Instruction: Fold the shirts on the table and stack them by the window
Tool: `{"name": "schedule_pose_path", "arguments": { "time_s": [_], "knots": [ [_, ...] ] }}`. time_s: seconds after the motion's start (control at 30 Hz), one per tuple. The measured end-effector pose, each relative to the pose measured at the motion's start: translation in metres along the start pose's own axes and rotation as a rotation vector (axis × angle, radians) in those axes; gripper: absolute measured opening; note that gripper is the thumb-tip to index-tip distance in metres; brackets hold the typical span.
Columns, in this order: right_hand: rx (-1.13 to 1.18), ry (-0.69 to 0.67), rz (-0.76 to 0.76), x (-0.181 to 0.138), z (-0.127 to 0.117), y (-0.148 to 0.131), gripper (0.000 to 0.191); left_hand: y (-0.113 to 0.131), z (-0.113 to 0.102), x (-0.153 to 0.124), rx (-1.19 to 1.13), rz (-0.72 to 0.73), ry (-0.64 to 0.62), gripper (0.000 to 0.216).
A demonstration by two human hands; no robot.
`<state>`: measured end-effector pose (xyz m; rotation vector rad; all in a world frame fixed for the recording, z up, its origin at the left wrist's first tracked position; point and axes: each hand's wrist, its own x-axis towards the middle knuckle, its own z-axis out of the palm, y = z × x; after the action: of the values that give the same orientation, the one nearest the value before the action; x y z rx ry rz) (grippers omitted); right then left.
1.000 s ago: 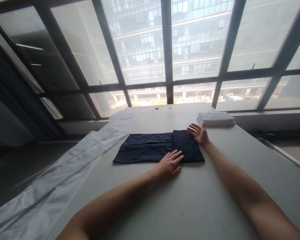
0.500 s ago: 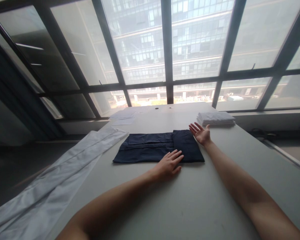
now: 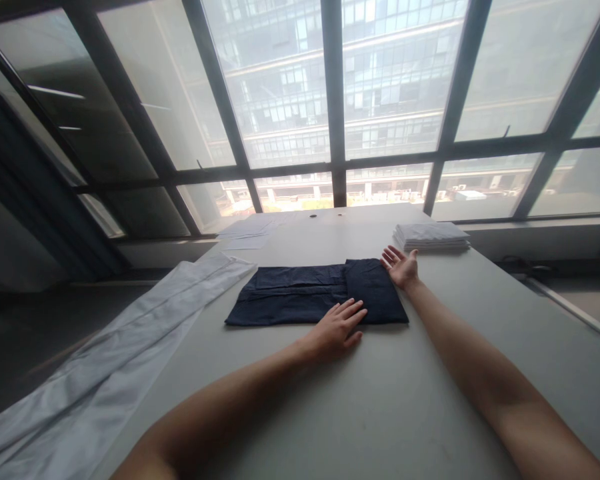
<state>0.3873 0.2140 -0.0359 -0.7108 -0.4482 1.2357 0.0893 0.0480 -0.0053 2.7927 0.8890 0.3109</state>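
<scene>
Daylight from the tall window (image 3: 330, 100) falls on a long pale table (image 3: 380, 400). A dark blue garment (image 3: 300, 293) lies flat in the middle of it, folded into a wide rectangle with its right part doubled over the rest.

The left hand (image 3: 337, 327) lies palm down at the garment's near edge. Its fingers are loosely spread, with the tips on the cloth and the heel on the bare table; it presses and grips nothing. The right hand (image 3: 401, 267) sits at the far right corner of the garment, wide open with the palm turned up and inward. It holds nothing, and I cannot tell whether its edge touches the cloth or only the table beside it.

From where I stand, the fold on the right looks laid down and is being held flat rather than lifted. Any further fold would, I think, need both hands to take an edge cleanly and keep the layers square, since the seams and pocket flaps make the cloth thick in places.

A stack of folded white cloths (image 3: 431, 237) stands just beyond the right hand. A long white sheet (image 3: 130, 353) trails off the table's left side, and some papers (image 3: 247, 233) lie at the far end.
</scene>
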Motion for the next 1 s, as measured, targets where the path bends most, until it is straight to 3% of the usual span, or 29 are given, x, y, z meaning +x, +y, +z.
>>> {"name": "schedule_pose_path", "arguments": {
  "time_s": [0.4,0.5,0.57,0.67,0.77,0.87,0.93,1.0],
  "knots": [
    [0.059,0.020,0.035,-0.006,0.005,-0.003,0.079,0.000,-0.001,-0.001,-0.012,0.003,0.004,0.060],
    [0.100,-0.029,0.024,-0.014,0.009,-0.006,0.078,0.001,0.001,-0.002,-0.029,0.016,0.015,0.061],
    [0.123,-0.098,0.030,-0.020,0.012,-0.008,0.079,0.003,0.002,-0.003,-0.051,0.022,0.079,0.062],
    [0.128,-0.162,0.060,-0.026,0.015,-0.010,0.082,0.001,-0.008,0.001,-0.125,-0.027,0.290,0.052],
    [0.119,-0.150,0.074,-0.027,0.014,-0.011,0.083,-0.022,-0.037,0.005,-0.214,-0.153,0.425,0.035],
    [0.103,-0.105,0.079,-0.025,0.011,-0.012,0.082,-0.068,-0.079,-0.001,-0.163,-0.323,0.468,0.031],
    [0.091,-0.082,0.082,-0.024,0.010,-0.012,0.082,-0.104,-0.106,-0.014,-0.034,-0.497,0.438,0.032],
    [0.081,-0.076,0.083,-0.025,0.010,-0.012,0.082,-0.138,-0.128,-0.032,0.061,-0.735,0.295,0.033]
  ]
}}
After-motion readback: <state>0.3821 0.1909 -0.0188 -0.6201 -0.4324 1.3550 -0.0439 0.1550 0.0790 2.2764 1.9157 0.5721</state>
